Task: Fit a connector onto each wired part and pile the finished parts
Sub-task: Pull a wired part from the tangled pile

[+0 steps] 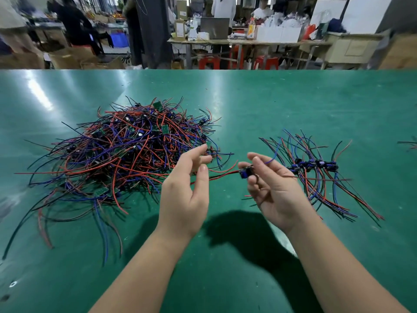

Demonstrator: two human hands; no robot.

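Observation:
A big tangled heap of wired parts, red, blue and black leads with small green boards, lies left of centre on the green table. To the right is a smaller, neater pile of finished parts with blue and black connectors in a row. My right hand pinches one wired part with a blue connector between thumb and fingers; its red and black leads trail left. My left hand hovers just left of it, fingers spread, holding nothing.
More wire ends poke in at the right edge. Beyond the table's far edge are workbenches, cardboard boxes, red stools and several people.

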